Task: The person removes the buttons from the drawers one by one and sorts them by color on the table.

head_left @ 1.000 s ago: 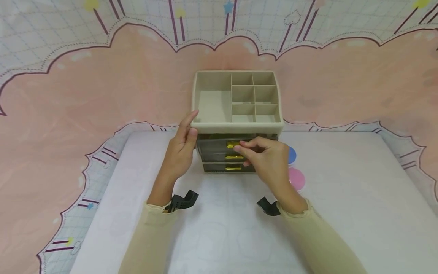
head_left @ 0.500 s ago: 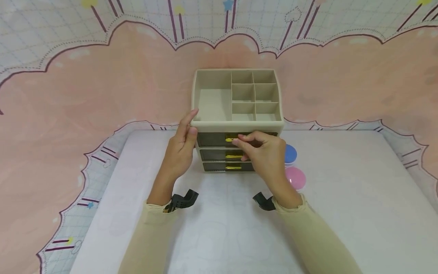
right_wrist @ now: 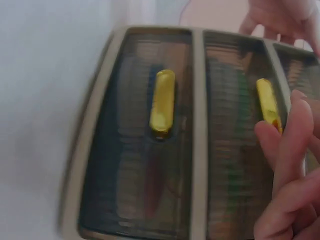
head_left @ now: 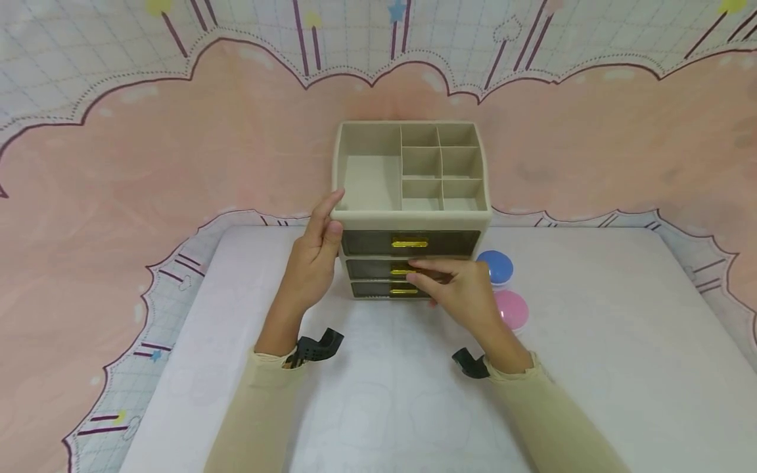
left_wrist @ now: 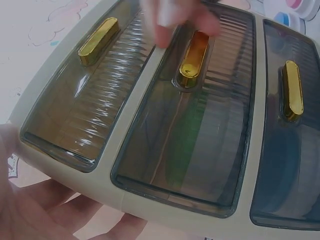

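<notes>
A cream desktop drawer organizer (head_left: 414,217) stands on the table, with three smoky see-through drawers bearing gold handles. All three drawers look closed. My left hand (head_left: 316,263) rests against its left side, index fingertip at the top rim and thumb by the front corner. At the middle drawer (head_left: 369,268), the thumb and index finger of my right hand (head_left: 464,289) lie on either side of the gold handle (left_wrist: 194,60), slightly apart. Blur hides how firmly they touch it. Greenish contents (left_wrist: 182,140) show dimly through that drawer front.
Beside the organizer, right of it, lie a blue round lid (head_left: 498,267) and a pink round lid (head_left: 512,309). The organizer's top has one large and several small compartments (head_left: 421,162). A patterned cloth (head_left: 266,144) hangs behind the white table (head_left: 378,394).
The top drawer, slightly out at first, has slid fully in. My right hand has let go of its handle and moved down to the middle one. The left hand stays put.
</notes>
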Demonstrator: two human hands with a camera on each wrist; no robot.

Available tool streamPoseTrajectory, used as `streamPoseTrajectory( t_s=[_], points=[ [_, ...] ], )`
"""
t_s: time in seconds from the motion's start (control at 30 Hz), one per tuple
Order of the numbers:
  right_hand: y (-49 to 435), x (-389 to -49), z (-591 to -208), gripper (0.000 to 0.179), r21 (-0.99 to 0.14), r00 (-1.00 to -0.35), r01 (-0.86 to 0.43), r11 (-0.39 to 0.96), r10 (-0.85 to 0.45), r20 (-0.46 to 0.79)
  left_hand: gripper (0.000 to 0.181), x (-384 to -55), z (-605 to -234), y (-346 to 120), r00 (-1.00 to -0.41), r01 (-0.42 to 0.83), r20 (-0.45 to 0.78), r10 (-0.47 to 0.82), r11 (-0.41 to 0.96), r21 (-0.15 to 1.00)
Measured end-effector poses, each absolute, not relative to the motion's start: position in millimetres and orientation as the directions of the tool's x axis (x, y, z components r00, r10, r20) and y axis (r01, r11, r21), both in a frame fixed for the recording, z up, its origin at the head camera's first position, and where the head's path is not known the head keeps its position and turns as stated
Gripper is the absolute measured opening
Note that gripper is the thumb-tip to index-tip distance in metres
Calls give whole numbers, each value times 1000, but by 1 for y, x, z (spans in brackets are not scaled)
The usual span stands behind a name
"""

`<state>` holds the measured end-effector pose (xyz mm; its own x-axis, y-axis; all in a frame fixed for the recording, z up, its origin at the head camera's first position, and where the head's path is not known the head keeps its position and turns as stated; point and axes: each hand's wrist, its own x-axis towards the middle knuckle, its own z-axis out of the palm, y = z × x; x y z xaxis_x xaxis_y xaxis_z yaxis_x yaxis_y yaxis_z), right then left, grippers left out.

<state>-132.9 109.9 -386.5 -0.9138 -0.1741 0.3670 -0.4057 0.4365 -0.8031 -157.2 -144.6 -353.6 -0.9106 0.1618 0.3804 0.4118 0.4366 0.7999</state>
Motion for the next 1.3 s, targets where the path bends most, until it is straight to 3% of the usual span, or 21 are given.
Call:
streamPoseTrajectory(
  t_s=[0.3,0.87,1.3],
  points=[
    [107,-140,-395,20,-823,-917,-398,405,-152,368,49,-160,-351,-146,-906,420,395,152,444,792],
    [90,-142,-409,13,-817,-911,-360,450,20,413,47,-157,-350,-145,-916,398,375,145,463,792],
    [87,-132,-411,8,-856,-937,-299,421,42,348,46,-154,-354,-146,-913,404,376,156,462,789]
  ],
)
